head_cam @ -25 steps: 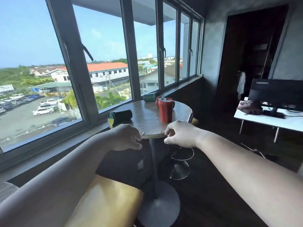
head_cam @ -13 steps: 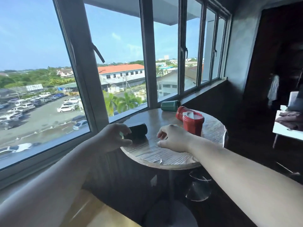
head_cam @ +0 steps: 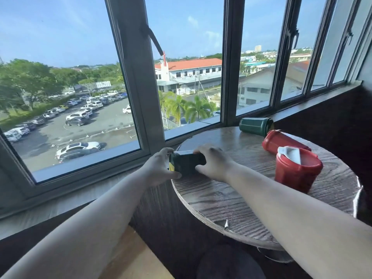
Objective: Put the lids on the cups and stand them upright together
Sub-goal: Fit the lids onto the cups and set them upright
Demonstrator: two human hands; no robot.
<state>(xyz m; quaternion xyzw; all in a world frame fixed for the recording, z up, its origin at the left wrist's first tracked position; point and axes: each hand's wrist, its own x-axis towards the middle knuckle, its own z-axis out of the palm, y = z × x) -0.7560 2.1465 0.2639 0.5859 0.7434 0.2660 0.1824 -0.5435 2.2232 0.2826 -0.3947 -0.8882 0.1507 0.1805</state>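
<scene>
A dark green cup (head_cam: pixel 187 163) with a yellow end lies on its side at the left edge of the round wooden table (head_cam: pixel 231 198). My left hand (head_cam: pixel 159 170) grips its yellow end and my right hand (head_cam: pixel 214 164) holds its other end. A red cup (head_cam: pixel 296 170) with a white-and-red lid stands upright on the right. Behind it a second red cup (head_cam: pixel 281 141) lies on its side. A green cup (head_cam: pixel 255 125) lies on its side at the far edge by the window sill.
Large windows (head_cam: pixel 141 77) with a grey sill (head_cam: pixel 302 105) run along the left and far sides. A yellow seat (head_cam: pixel 136 258) is below my left arm and a dark stool (head_cam: pixel 229 262) sits under the table's near edge.
The view has moved closer to the table. My right hand has come onto the dark cup, and both hands now hold it at the table's left edge.
</scene>
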